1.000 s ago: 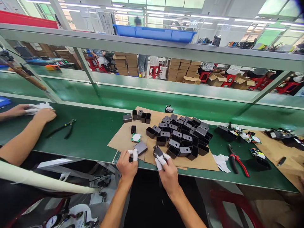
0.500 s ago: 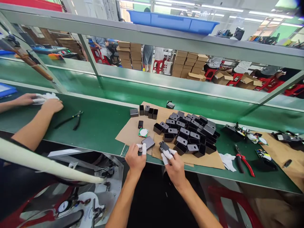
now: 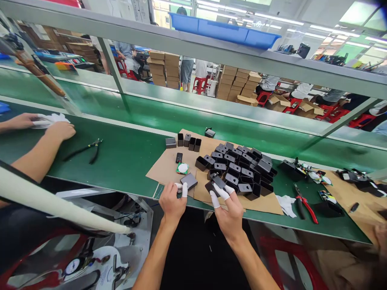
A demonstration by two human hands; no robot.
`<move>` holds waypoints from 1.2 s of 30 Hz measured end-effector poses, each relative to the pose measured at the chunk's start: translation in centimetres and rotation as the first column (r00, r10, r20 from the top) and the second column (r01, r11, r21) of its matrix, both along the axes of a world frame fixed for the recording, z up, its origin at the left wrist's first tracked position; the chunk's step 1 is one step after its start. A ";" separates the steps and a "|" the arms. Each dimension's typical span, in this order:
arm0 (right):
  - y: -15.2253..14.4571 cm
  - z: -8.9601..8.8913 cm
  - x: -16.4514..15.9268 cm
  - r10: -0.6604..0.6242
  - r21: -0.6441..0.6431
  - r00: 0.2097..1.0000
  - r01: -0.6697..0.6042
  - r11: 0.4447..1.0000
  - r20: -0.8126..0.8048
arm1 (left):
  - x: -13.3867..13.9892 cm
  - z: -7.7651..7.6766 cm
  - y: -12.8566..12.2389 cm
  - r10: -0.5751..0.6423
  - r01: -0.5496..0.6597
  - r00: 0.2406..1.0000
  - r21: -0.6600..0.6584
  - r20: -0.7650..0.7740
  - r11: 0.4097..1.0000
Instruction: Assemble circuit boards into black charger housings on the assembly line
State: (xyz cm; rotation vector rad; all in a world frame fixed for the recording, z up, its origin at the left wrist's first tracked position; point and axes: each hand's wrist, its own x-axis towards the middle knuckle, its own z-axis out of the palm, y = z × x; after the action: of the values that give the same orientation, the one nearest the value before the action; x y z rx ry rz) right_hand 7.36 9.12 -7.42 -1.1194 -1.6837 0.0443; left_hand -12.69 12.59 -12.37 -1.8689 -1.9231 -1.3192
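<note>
My left hand (image 3: 173, 201), with white finger cots, is closed on a dark grey box-shaped housing (image 3: 189, 182) just above the cardboard. My right hand (image 3: 230, 207), also in finger cots, pinches a small black plastic part (image 3: 218, 180) over the near side of the crowded black housings (image 3: 232, 168); the part's details are too small to tell. Beyond my left hand lie a green circuit board with a white disc (image 3: 182, 168) and a small black piece (image 3: 179, 157). Several more housings (image 3: 192, 143) stand at the back of the cardboard (image 3: 161, 165).
At left, a co-worker's hands (image 3: 60, 131) hold a white cloth near black-handled pliers (image 3: 86, 151). Red-handled pliers (image 3: 305, 204) and a white cloth (image 3: 286, 205) lie at right, before opened black units with wiring (image 3: 305, 171). A shelf with a blue tray (image 3: 223, 30) spans above.
My right hand has moved right and slightly down with the black part, which is now more tilted. My left hand keeps its grip on the housing. The view has shifted slightly.
</note>
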 end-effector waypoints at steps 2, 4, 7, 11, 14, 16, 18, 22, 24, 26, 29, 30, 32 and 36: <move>0.0 -0.7 -0.2 0.003 -0.009 0.999 -0.003 1.000 0.045 | 0.0 -0.2 0.0 0.005 -0.005 1.000 -0.010 0.000 1.000; 0.2 -2.2 -0.4 0.005 -0.029 0.995 -0.003 1.000 0.103 | 0.0 -0.3 0.1 0.012 -0.012 1.000 -0.021 -0.005 1.000; 0.4 -4.3 -0.4 -0.010 -0.036 0.992 0.014 0.999 0.127 | 0.1 -0.4 0.2 0.019 -0.020 1.000 -0.036 -0.024 0.999; 0.5 -5.0 -0.5 -0.046 -0.025 0.990 0.049 0.998 0.134 | 0.1 -0.2 0.1 0.010 -0.012 0.999 -0.033 -0.041 0.999; 0.4 -4.8 -0.5 -0.059 -0.007 0.989 0.061 0.998 0.139 | 0.0 0.0 0.1 -0.003 0.001 0.999 -0.025 -0.043 1.000; 0.3 -4.2 -0.4 -0.040 -0.013 0.993 0.042 0.999 0.112 | -0.1 0.1 0.1 -0.012 0.011 0.999 -0.018 -0.046 1.000; 0.1 -2.9 -0.1 -0.019 -0.019 0.998 0.020 1.000 0.053 | -0.2 0.2 0.2 -0.020 0.019 0.999 -0.012 -0.047 1.000; 0.2 0.2 0.4 -0.038 0.032 0.998 0.039 0.999 -0.045 | -0.2 0.3 0.3 -0.036 0.036 0.999 -0.006 -0.035 0.999; 0.4 0.5 0.5 -0.043 0.007 0.999 0.043 0.999 -0.033 | -0.1 0.4 0.3 -0.036 0.035 0.999 -0.012 -0.028 0.999; 0.6 -0.7 0.6 -0.034 -0.054 0.999 0.035 0.998 0.024 | 0.0 0.4 0.4 -0.024 0.024 0.999 -0.031 -0.027 0.999; 0.7 -3.7 0.5 -0.017 -0.102 0.995 0.027 0.994 0.097 | 0.0 0.4 0.3 -0.004 0.002 0.999 -0.057 -0.040 0.998; 0.7 -4.5 0.5 -0.011 -0.113 0.996 0.021 0.993 0.088 | 0.1 0.4 0.3 0.000 -0.002 0.999 -0.058 -0.049 0.998; 0.8 -5.2 0.3 0.003 -0.174 0.999 -0.010 0.985 -0.037 | 0.1 0.4 0.2 0.002 -0.006 0.997 -0.051 -0.073 0.999; 1.2 -3.0 -0.2 0.000 -0.262 0.942 -0.093 0.961 -0.335 | 0.0 0.7 0.1 0.006 -0.008 0.994 -0.022 -0.105 1.000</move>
State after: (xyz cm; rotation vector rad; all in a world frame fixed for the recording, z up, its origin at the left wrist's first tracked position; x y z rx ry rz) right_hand 7.13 10.28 -10.40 -1.1997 -1.4253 0.4864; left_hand -12.65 12.68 -11.66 -1.8999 -1.8980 -1.1776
